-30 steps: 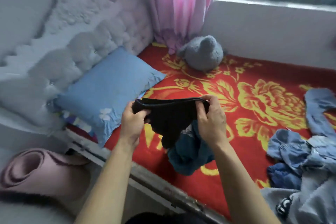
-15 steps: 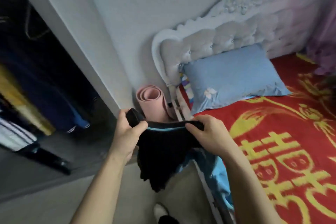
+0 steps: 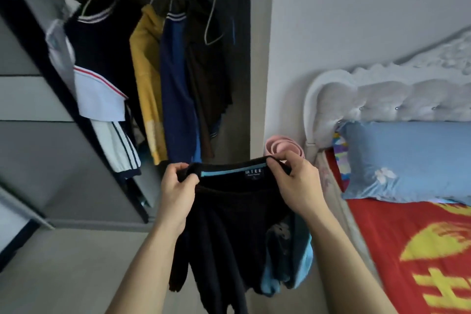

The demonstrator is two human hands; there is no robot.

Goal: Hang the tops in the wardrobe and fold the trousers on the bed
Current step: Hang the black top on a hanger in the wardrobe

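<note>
1. Hands are both gripping the black top point(image 3: 229, 227) by its neckline. The left hand point(image 3: 175, 187) is pinching the left end of the collar and the right hand point(image 3: 298, 182) is curling over the right end, so the collar is stretching level between them.
2. The black top is hanging straight down from that grip, its long axis running vertically. A light blue garment point(image 3: 303, 260) is bunching behind its right side, and I cannot tell which hand is carrying it.
3. The wardrobe point(image 3: 244, 99) is standing open ahead and to the left, so the left hand is sitting nearer its opening. The bed point(image 3: 382, 237) is lying off to the right.
4. An empty hanger point(image 3: 211, 25) is dangling above and beyond the hands, to the right of the clothes already hung. The coming move is probably calling for a reach up and forward to it.
5. The rail is disappearing into the dark at the wardrobe's top, and the lower frame edge is cutting off the top's hem.
</note>
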